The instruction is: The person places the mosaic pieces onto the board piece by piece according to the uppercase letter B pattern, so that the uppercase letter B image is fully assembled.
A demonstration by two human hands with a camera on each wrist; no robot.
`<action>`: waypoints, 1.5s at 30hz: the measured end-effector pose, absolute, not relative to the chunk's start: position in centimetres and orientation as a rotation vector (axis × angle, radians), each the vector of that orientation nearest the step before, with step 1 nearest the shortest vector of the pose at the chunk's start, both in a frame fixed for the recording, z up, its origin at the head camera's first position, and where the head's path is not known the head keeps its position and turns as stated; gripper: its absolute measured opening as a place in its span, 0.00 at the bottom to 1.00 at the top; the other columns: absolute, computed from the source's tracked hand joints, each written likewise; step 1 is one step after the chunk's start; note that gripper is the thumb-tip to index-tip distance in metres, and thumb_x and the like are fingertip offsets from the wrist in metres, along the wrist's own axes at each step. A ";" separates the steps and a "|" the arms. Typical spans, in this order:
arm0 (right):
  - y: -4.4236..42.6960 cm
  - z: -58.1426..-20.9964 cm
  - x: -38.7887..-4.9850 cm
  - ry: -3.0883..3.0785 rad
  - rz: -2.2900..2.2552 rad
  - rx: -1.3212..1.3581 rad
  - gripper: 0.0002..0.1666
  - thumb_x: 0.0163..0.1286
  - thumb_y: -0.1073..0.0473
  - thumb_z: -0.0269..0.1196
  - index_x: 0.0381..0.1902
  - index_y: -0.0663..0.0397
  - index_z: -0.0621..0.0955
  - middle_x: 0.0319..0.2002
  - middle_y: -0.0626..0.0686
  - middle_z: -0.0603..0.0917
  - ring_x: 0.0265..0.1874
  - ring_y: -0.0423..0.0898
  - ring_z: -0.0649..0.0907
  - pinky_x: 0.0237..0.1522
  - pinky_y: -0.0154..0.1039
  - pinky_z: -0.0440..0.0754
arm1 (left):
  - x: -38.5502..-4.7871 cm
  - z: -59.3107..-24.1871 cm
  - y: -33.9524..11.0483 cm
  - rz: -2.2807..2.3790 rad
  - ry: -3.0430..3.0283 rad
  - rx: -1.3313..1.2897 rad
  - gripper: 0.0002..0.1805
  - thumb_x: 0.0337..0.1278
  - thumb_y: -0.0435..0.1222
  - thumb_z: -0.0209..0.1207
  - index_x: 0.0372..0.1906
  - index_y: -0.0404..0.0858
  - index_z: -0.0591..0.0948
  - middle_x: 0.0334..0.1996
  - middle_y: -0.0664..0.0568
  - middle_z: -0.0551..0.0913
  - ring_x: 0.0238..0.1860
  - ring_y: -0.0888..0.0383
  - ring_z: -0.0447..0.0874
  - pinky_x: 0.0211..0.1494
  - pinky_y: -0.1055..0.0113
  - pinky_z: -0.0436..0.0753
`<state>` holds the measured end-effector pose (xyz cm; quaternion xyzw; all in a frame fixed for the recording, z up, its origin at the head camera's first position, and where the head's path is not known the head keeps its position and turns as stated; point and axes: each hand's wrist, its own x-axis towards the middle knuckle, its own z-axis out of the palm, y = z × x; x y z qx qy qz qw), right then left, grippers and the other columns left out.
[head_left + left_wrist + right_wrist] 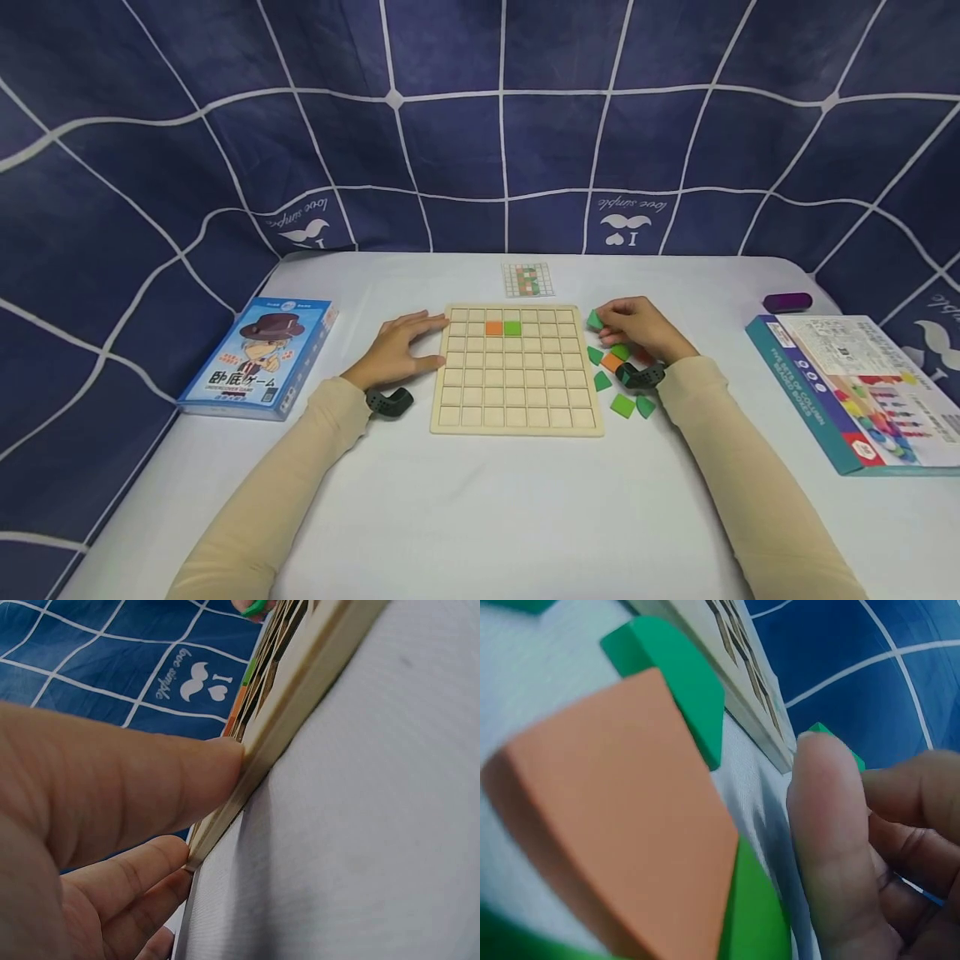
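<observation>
Right grip: my right grip (636, 327) pinches a green piece (595, 321) between thumb and fingers, just off the board's right edge.
Left grip: my left grip (401, 346) is spread, thumb touching the board's left edge.
Board: wooden board (514, 377) flat on the white surface (495, 517), between my hands; orange square (494, 328) and light green square (512, 328) side by side, second row from top.
Loose pieces: orange piece (612, 362), light green piece (622, 406), others, right of board, near my right wrist.
Card: pattern card (527, 280) beyond board.
Boxes: blue box (258, 358) left, teal-edged box (862, 392) right.
</observation>
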<state>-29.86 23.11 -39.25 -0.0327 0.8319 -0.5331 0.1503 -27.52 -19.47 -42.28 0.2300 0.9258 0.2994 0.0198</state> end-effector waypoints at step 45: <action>15.2 -39.1 -31.3 2.230 -1.574 -0.219 0.20 0.83 0.66 0.60 0.65 0.76 0.79 0.29 0.52 0.81 0.25 0.37 0.82 0.31 0.29 0.88 | -27.7 -42.5 -19.5 0.913 2.870 0.699 0.39 0.66 0.44 0.71 0.79 0.38 0.74 0.80 0.43 0.71 0.84 0.39 0.57 0.85 0.39 0.49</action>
